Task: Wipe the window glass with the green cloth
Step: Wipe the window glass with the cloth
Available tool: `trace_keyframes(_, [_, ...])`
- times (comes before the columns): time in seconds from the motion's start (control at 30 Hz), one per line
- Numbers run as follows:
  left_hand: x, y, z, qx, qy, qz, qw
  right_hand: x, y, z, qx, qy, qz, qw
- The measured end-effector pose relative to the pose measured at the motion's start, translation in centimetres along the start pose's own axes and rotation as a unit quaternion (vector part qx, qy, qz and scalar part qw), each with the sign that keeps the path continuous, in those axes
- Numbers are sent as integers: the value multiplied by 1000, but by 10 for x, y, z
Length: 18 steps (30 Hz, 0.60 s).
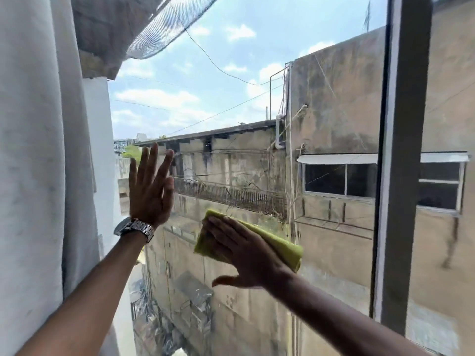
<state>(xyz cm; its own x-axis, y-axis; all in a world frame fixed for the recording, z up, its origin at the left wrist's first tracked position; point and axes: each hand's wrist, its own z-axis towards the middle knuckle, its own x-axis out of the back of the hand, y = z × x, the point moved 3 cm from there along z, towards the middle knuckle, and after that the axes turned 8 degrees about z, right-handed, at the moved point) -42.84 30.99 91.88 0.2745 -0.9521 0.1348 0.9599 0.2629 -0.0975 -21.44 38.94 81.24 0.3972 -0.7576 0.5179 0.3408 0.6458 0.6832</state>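
The window glass (231,98) fills the middle of the head view, with sky and weathered buildings behind it. My right hand (244,250) lies flat on a folded green cloth (285,249) and presses it against the lower middle of the pane. The palm covers much of the cloth; its left corner and right end stick out. My left hand (150,187), with a metal wristwatch (135,228) on the wrist, rests flat on the glass up and to the left, fingers spread, holding nothing.
A pale curtain (38,150) hangs along the left edge, close to my left arm. A grey vertical window frame bar (403,163) stands at the right, with another pane beyond it.
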Motion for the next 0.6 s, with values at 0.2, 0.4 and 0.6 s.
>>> trace_keyframes(0.2, [4, 2, -1, 10, -6, -3, 1000, 64, 99, -9, -87, 76, -32, 993])
trace_keyframes(0.4, [-1, 0, -3, 2, -1, 3, 1000, 117, 180, 1, -297, 168, -28, 940])
trace_keyframes(0.6, [-7, -5, -5, -10, 22, 2, 1000, 90, 119, 35, -341, 224, 37, 912])
